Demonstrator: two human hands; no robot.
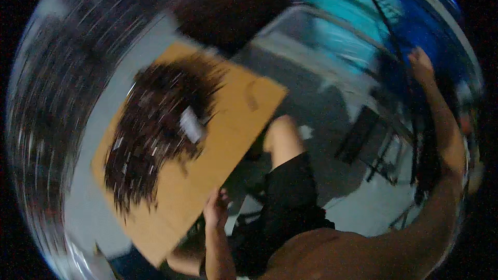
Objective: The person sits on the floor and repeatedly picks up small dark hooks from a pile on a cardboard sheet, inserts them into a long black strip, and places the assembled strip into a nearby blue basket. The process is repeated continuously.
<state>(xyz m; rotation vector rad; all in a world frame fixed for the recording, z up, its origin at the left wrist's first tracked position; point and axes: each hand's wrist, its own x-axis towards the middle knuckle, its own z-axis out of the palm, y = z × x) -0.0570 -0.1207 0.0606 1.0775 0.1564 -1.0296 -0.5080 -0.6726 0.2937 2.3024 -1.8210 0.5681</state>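
Beside the near edge of a tan board-like tabletop (pixel 238 109) is my left hand (pixel 216 210), its fingers loosely bent and slightly apart; I make out nothing held in it. Far out to the right, my right arm is stretched away from the table. My right hand (pixel 422 66) has its fingers bunched together next to a thin dark pole (pixel 399 54), and blur hides whether it grips anything. A spread pile of small dark brown pieces (pixel 155 119), smeared by motion, covers much of the tabletop. On the pile lies a small whitish block-shaped thing (pixel 192 125).
More dark, streaked material (pixel 93 46) fills the left side and the top beyond a pale floor strip. Turquoise sheeting (pixel 342 33) and blue sheeting (pixel 436 15) stand at the upper right. A dark metal-framed stand (pixel 381 150) is on the floor to my right. My bare knee (pixel 284 137) is close to the table edge.
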